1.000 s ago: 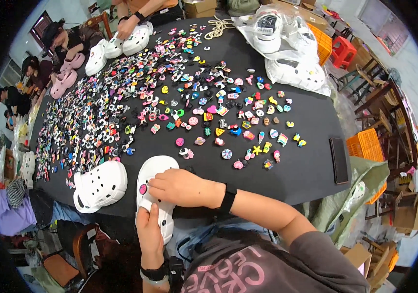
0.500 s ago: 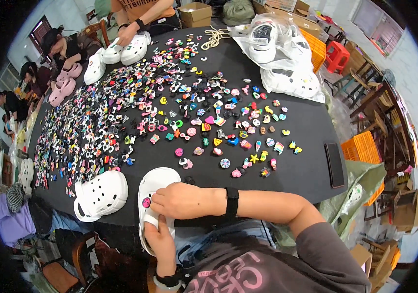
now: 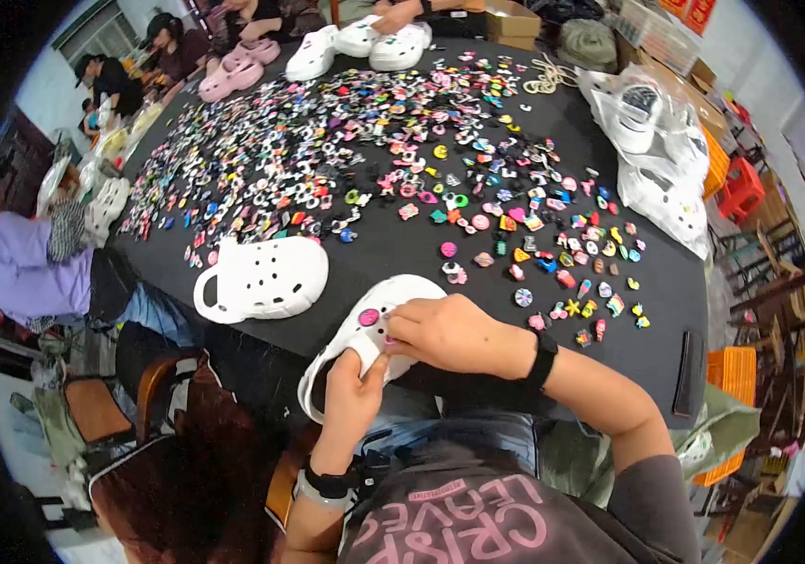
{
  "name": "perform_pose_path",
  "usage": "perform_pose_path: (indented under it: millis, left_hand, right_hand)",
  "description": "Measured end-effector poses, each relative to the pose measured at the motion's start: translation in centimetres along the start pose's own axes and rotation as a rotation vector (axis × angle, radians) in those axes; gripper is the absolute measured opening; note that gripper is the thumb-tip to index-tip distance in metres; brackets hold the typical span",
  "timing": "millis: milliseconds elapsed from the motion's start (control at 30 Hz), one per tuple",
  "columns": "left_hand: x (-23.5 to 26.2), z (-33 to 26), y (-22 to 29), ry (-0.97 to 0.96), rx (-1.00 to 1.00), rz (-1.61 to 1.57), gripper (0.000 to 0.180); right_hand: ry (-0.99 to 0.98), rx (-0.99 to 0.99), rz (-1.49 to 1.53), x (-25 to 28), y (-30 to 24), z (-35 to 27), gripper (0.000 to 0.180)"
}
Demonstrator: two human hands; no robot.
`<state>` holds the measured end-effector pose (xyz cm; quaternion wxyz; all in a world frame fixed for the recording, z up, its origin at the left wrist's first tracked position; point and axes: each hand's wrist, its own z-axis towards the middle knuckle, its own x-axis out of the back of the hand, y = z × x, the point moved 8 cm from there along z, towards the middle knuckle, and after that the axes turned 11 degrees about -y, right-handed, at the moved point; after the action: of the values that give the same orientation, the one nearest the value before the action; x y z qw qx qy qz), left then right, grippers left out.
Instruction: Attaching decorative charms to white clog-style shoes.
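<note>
A white clog (image 3: 410, 289) rests at the table's near edge, its toe pointing up and to the right. A round pink charm (image 3: 368, 318) with dark marks sits on its upper. My left hand (image 3: 351, 399) is closed on the clog's side, thumb pressed on the upper by the strap. Over the upper, my right hand (image 3: 463, 336) pinches with its fingertips; a bit of pink shows beneath them, mostly hidden. Just left of this clog lies a second white clog (image 3: 266, 273) with bare holes.
Loose shoe charms (image 3: 261, 169) cover much of the black table (image 3: 609, 385). A dark phone (image 3: 689, 374) lies at the right edge. Bagged white clogs (image 3: 661, 202) stand at the far right. Across the table, a person's hand (image 3: 398, 17) touches white clogs (image 3: 398, 47); pink clogs (image 3: 233, 75) sit nearby.
The view has turned, so the table appears shifted right. The clog has tilted with its toe rightward. My left thumb now presses on the upper; my right fingertips have moved beside the round charm.
</note>
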<state>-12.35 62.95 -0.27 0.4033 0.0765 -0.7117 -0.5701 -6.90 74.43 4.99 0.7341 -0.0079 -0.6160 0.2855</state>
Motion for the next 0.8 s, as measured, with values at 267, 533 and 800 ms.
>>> perform_pose_path:
  millis: [267, 533, 800]
  left_hand:
    - [1.1, -0.1, -0.5, -0.179, 0.080, -0.077, 0.020]
    - [0.5, 0.1, -1.4, -0.162, 0.051, -0.253, 0.023]
    - [0.5, 0.4, 0.8, 0.019, -0.134, 0.363, 0.012]
  right_hand:
    - [0.152, -0.040, 0.019, -0.4, -0.4, -0.3, 0.024]
    - [0.094, 0.016, -0.036, -1.3, -0.1, -0.1, 0.016]
    - [0.112, -0.030, 0.035, -1.2, 1.0, 0.4, 0.014]
